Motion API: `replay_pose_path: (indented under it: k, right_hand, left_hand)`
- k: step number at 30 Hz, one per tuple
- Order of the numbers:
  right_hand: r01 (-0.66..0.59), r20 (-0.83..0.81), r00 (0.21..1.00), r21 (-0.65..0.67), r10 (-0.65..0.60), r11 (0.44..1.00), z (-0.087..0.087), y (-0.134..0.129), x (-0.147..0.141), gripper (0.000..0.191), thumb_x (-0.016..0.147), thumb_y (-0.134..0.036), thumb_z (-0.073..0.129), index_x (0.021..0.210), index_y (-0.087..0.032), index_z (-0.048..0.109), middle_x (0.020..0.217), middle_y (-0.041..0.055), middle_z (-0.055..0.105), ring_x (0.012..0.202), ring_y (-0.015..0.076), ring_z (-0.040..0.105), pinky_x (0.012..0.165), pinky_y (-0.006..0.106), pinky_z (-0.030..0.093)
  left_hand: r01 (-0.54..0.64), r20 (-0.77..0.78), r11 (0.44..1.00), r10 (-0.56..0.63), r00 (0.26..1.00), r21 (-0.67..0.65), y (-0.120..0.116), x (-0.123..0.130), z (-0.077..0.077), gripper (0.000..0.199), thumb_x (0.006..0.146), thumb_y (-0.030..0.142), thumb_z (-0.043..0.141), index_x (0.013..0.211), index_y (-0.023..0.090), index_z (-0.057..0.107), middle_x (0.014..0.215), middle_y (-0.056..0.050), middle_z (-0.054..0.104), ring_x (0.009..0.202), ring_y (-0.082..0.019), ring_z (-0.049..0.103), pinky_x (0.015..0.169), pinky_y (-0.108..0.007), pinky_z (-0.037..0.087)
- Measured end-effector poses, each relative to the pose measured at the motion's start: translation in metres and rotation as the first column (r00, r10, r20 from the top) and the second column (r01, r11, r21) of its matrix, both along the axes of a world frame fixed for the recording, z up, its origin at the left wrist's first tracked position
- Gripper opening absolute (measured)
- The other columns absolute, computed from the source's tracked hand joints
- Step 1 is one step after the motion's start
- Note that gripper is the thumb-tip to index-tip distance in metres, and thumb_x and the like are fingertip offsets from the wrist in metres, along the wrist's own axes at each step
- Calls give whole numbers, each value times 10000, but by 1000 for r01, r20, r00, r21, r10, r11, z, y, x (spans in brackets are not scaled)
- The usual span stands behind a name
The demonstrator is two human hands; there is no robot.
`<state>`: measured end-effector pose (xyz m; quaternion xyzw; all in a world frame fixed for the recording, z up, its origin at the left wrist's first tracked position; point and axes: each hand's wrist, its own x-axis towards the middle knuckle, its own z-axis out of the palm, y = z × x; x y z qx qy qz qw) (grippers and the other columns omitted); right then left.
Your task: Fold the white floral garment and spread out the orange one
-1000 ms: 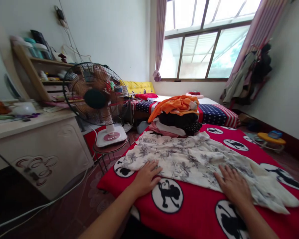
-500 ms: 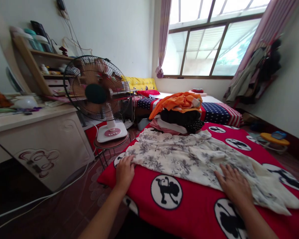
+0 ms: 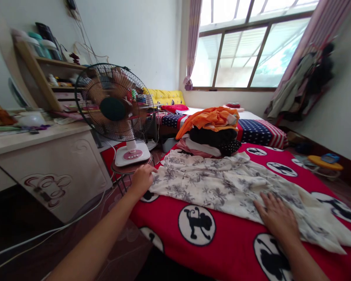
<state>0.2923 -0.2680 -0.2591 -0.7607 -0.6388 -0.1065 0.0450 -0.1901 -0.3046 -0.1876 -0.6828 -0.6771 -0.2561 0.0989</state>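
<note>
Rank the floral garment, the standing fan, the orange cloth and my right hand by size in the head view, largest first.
1. Floral garment
2. Standing fan
3. Orange cloth and right hand: these look alike in size, and the hand's nearness to the camera leaves their order unsure.

Two hands (image 3: 142, 180), one floral cloth (image 3: 222, 191), one pile of clothes (image 3: 210, 132), one red blanket (image 3: 222, 249) with at least five round monkey prints (image 3: 196, 225), one electric fan (image 3: 114, 102), two curtains (image 3: 193, 43), one window (image 3: 248, 50), one yellow cushion (image 3: 163, 97), one red pillow (image 3: 174, 108)
</note>
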Motion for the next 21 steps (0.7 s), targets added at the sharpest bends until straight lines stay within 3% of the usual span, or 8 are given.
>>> replay_pose_path:
  k: [5, 8, 12, 16, 21]
  right_hand:
    - [-4, -18, 1000, 26, 5, 1000, -3, 2, 2, 675, 906, -525, 195, 1467, -181, 347, 1534, 73, 318, 1400, 294, 283, 1094, 477, 274]
    - [-4, -21, 1000, 23, 5, 1000, -4, 2, 3, 675, 904, -522, 191, 1465, -182, 352, 1534, 74, 318, 1397, 293, 290, 1094, 475, 276]
    - [-13, -9, 1000, 37, 13, 999, -3, 1, 3, 672, 908, -520, 185, 1461, -180, 361, 1531, 76, 326, 1399, 294, 286, 1096, 469, 274]
    - [-10, -3, 1000, 15, 10, 1000, -1, 1, 2, 665, 910, -520, 193, 1462, -188, 359, 1531, 75, 325, 1402, 288, 282, 1093, 470, 274]
    - [-5, -8, 1000, 12, 6, 1000, -3, 2, 4, 663, 916, -517, 186, 1472, -190, 338, 1544, 71, 299, 1411, 284, 262, 1097, 464, 271]
  left_hand:
    - [241, 57, 967, -237, 970, -83, 44, 7, -5, 467, 789, 188, 621, 1254, 192, 572, 1275, -89, 591, 1174, -235, 523, 1000, -369, 400]
    - [321, 25, 937, -320, 947, -135, 50, 15, -14, 561, 748, 198, 689, 1287, 232, 538, 1193, -66, 637, 1155, -238, 532, 1026, -401, 364]
    - [345, -95, 933, -354, 931, -100, 32, 26, -20, 310, 792, 129, 611, 1081, 229, 664, 894, -49, 670, 954, -232, 577, 987, -434, 363]
    - [388, -225, 921, -387, 894, -40, 1, 38, -27, 239, 861, 112, 494, 892, 217, 706, 830, -63, 618, 875, -220, 552, 950, -415, 384]
    - [356, -185, 934, -357, 916, -39, -25, 46, -40, 261, 888, 103, 440, 906, 188, 686, 853, -71, 591, 852, -210, 549, 786, -325, 446]
